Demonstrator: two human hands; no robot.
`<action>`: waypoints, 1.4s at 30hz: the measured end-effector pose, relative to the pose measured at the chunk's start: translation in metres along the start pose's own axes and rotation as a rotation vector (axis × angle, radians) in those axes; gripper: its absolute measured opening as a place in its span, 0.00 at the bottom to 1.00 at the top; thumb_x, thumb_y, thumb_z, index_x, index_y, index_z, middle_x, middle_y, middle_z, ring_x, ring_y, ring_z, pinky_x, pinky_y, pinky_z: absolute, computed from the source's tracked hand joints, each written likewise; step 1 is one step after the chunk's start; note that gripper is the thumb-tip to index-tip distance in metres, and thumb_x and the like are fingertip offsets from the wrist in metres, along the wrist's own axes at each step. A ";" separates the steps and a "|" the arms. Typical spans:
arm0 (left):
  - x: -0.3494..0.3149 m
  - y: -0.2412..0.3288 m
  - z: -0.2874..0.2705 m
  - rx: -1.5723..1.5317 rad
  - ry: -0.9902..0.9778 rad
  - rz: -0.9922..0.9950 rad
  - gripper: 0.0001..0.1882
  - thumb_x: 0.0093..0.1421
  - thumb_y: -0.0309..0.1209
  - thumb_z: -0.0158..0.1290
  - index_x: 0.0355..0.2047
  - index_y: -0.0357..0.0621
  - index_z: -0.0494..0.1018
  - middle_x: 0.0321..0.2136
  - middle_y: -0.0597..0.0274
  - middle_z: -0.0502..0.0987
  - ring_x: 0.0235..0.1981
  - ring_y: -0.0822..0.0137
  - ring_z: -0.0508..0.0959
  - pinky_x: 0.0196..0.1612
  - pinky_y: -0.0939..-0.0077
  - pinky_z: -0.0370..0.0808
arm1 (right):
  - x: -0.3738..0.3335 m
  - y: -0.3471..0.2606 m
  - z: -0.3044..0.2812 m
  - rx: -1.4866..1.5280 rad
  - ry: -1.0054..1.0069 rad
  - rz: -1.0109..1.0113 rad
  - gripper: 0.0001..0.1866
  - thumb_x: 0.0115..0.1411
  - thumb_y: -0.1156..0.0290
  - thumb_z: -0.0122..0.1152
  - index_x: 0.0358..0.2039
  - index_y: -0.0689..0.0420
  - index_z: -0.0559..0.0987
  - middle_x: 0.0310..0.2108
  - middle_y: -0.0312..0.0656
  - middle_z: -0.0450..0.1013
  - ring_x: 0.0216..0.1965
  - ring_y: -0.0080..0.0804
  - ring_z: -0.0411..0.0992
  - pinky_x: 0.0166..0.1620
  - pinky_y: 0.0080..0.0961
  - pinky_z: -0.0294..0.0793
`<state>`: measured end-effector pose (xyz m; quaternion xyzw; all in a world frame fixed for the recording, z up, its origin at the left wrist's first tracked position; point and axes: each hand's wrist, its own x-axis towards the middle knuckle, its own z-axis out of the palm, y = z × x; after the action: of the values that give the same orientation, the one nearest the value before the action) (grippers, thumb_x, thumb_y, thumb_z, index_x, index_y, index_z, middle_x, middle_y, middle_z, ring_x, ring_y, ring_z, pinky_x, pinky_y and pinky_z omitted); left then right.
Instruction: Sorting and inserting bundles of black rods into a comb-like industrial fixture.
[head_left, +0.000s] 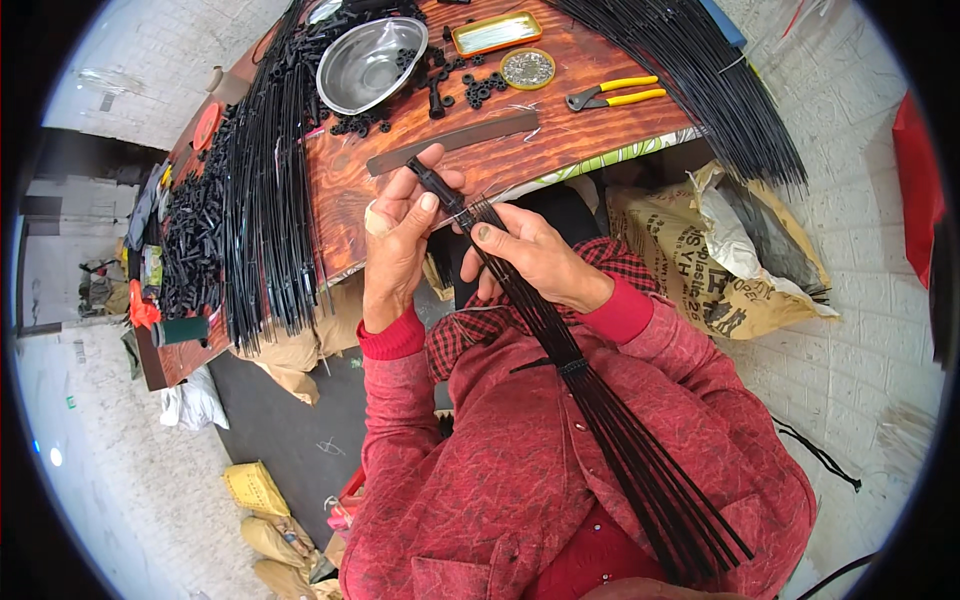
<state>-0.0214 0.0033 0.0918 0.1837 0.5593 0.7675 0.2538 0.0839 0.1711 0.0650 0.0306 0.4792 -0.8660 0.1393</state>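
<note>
A bundle of thin black rods, looking like an umbrella frame (545, 325), slants across the front of my body. Its rods are gathered by a black tie (572, 367) partway down, and their free ends fan out toward the lower right. At the upper end is a black plastic tube piece (436, 188). My left hand (397, 225) holds this tube between thumb and fingers, with a light patch on the hand's side. My right hand (540, 258) grips the rods just below the tube, thumb on top. A thin wire-like strand shows by the joint.
On the wooden table (340, 195) are a metal bowl (350, 75), small black rings, yellow-handled pliers (615, 93), a flat dark bar (455, 143), a tray of pins (497, 33) and a round dish (527, 69). Black rod bundles (265, 220) overhang the edges. A sack (665, 235) stands right.
</note>
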 end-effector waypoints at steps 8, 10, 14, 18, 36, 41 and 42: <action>0.002 -0.005 -0.003 0.010 -0.049 0.031 0.31 0.68 0.31 0.56 0.68 0.33 0.62 0.47 0.59 0.79 0.45 0.69 0.80 0.50 0.75 0.77 | 0.001 -0.001 0.001 -0.014 0.004 0.003 0.20 0.75 0.56 0.51 0.56 0.59 0.71 0.32 0.42 0.79 0.26 0.25 0.78 0.30 0.19 0.77; 0.002 -0.007 -0.004 0.023 -0.038 0.035 0.31 0.68 0.31 0.56 0.68 0.34 0.62 0.46 0.60 0.79 0.45 0.70 0.80 0.50 0.76 0.77 | 0.002 0.000 0.000 0.000 -0.003 -0.008 0.20 0.75 0.56 0.51 0.56 0.59 0.71 0.32 0.42 0.79 0.26 0.25 0.78 0.29 0.19 0.77; 0.003 -0.006 -0.005 0.104 -0.049 0.037 0.30 0.69 0.31 0.55 0.68 0.35 0.63 0.46 0.60 0.79 0.45 0.71 0.80 0.51 0.76 0.77 | 0.002 0.001 0.000 0.004 -0.005 -0.005 0.20 0.75 0.56 0.51 0.56 0.59 0.71 0.32 0.43 0.79 0.26 0.25 0.78 0.29 0.19 0.77; 0.004 -0.004 -0.007 0.150 -0.061 0.011 0.33 0.67 0.31 0.57 0.68 0.32 0.60 0.47 0.59 0.78 0.49 0.66 0.79 0.56 0.70 0.76 | 0.001 0.001 -0.001 0.001 -0.003 -0.009 0.20 0.75 0.56 0.51 0.56 0.59 0.71 0.32 0.43 0.79 0.26 0.25 0.78 0.29 0.19 0.77; 0.005 0.000 -0.010 0.215 -0.141 0.007 0.26 0.67 0.32 0.58 0.63 0.37 0.68 0.44 0.59 0.81 0.44 0.70 0.80 0.50 0.75 0.76 | -0.001 0.001 -0.001 -0.005 0.003 -0.009 0.20 0.75 0.57 0.51 0.56 0.60 0.71 0.32 0.43 0.79 0.25 0.24 0.78 0.30 0.19 0.78; -0.002 0.001 -0.011 0.133 -0.088 -0.008 0.31 0.64 0.34 0.62 0.63 0.33 0.67 0.45 0.56 0.81 0.46 0.66 0.81 0.55 0.70 0.76 | -0.004 -0.005 0.005 0.011 -0.006 -0.011 0.20 0.75 0.57 0.51 0.56 0.60 0.71 0.32 0.44 0.79 0.25 0.26 0.78 0.29 0.19 0.78; -0.003 0.002 -0.010 0.133 -0.089 -0.009 0.31 0.64 0.34 0.62 0.63 0.33 0.67 0.45 0.56 0.81 0.46 0.66 0.81 0.55 0.70 0.76 | -0.005 -0.005 0.005 0.018 -0.011 -0.015 0.20 0.75 0.57 0.51 0.56 0.60 0.71 0.32 0.44 0.79 0.25 0.26 0.78 0.29 0.19 0.78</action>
<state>-0.0245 -0.0063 0.0905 0.2315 0.5980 0.7186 0.2691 0.0882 0.1703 0.0731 0.0236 0.4708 -0.8715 0.1350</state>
